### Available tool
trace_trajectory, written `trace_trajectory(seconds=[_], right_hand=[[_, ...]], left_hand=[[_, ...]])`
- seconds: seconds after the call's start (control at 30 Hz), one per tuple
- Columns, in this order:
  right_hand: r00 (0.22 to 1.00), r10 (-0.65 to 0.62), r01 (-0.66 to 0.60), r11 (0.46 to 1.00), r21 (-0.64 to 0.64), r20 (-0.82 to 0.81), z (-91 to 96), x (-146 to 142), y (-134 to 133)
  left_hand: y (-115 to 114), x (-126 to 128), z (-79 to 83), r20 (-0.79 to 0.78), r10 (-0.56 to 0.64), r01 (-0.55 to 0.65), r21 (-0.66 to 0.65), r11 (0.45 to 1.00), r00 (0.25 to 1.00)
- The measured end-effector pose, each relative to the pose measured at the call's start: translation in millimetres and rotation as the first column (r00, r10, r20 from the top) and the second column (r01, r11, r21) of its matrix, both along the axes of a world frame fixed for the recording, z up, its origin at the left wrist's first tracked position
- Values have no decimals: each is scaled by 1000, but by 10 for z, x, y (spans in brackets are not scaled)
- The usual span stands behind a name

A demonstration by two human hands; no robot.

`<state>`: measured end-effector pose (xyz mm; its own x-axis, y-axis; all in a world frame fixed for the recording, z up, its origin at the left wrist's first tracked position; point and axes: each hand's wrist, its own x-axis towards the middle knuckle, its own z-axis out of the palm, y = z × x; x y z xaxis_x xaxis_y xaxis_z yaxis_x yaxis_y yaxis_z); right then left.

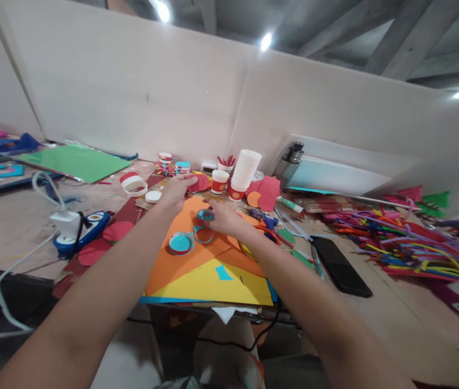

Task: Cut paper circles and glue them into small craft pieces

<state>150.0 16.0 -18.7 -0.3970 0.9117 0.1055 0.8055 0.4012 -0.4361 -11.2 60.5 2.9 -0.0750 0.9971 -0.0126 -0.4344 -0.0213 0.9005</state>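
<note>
My left hand [175, 195] reaches forward over the orange paper [197, 248], fingers stretched toward a red paper circle [200, 182] and touching its edge. My right hand [222, 216] rests on the orange sheet with its fingers pinched on a small blue-topped ring [206, 215]. Just in front lie a blue-filled cup ring [181, 243] and an empty ring [204, 235]. A yellow sheet [217, 283] lies under the orange one.
A stack of white cups [245, 170] and red-banded paper cups [219, 181] stand behind. A black phone [341, 266] and a heap of pipe cleaners [407, 243] lie right. A white charger [67, 222], blue glue gun [92, 227] and green sheet [75, 161] sit left.
</note>
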Motion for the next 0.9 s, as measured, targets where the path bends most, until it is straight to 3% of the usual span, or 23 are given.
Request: trace_trajectory(seconds=[0.1,0.2,0.3,0.4,0.47,0.53,0.57,0.63,0.7,0.77,0.8,0.83,0.9], right_hand=[[928,-58,9,991,-134,-367,131,166,-92],[691,-198,-103,925,-366,-695,283,383,-288],[542,-257,-151,907,-394,-800,278,518,-420],[602,-306,10,926,-377,-737,132,527,-420],[717,-237,100,966,-240,-655,69,476,-444],[797,-93,90,995,-35,-596,92,387,-571],[819,3,45,997,69,-574,125,328,-683],[836,332,-248,939,239,-436,178,188,-988],[757,613,-563,787,252,-224,115,48,-1351],[647,761,-736,640,220,-47,-122,-40,-1696],[615,788,-779,604,169,18,-300,-53,-1840],[594,804,-799,585,138,30,-503,-44,-1956],[722,692,-690,722,-44,24,-932,17,-2097]], left_hand=[[-27,7,26,19,0,0,4,1000,1000],[-70,39,38,8,-29,29,15,999,1000],[-89,94,-4,-16,-68,68,18,997,998],[-78,150,-88,-34,-41,41,-3,999,999],[-63,168,-137,-51,-8,7,-19,1000,999],[-44,161,-163,-62,16,-16,-10,1000,998],[-31,148,-168,-69,32,-33,-3,999,997],[4,109,-166,-55,69,-68,30,997,996],[50,64,-160,-22,106,-105,33,994,994],[92,35,-158,-4,106,-105,44,993,994],[106,29,-156,1,109,-109,47,993,994],[112,31,-151,4,114,-114,50,992,994],[102,49,-132,10,129,-130,51,990,992]])
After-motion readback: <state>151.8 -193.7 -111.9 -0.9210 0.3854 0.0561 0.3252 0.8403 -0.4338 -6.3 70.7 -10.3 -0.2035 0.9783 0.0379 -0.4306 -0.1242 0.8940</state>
